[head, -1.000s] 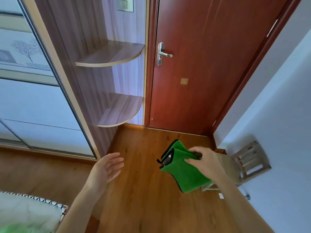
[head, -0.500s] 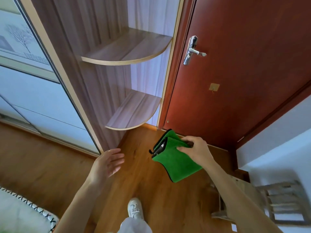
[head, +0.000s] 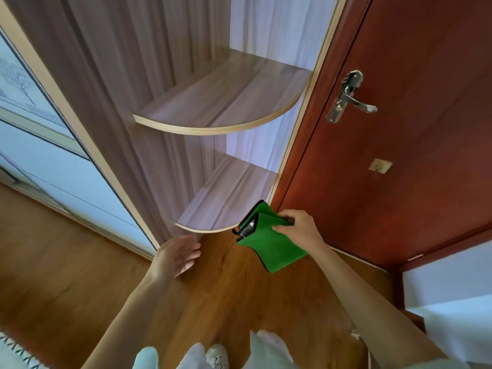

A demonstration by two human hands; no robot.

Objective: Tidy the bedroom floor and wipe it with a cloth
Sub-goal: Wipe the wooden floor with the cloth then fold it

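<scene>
My right hand (head: 298, 230) grips a folded green cloth (head: 271, 249) with a black hem, held in the air just in front of the lower corner shelf (head: 226, 198). A small dark object with a white patch sits tucked in the cloth's fold. My left hand (head: 175, 255) hovers lower and to the left, fingers relaxed and spread, holding nothing. Under both hands lies the wooden floor (head: 80, 275).
An upper curved shelf (head: 221, 102) juts from the wardrobe side. A red-brown door (head: 399, 155) with a metal handle (head: 346, 97) stands to the right. Sliding wardrobe panels (head: 40, 161) are at left. My white shoe (head: 217, 355) shows at the bottom. Patterned bedding edge (head: 13, 350) is at bottom left.
The view has moved closer to the corner shelves and door. The wooden stool at the right has left the frame. Both hands keep their pose, cloth still gripped.
</scene>
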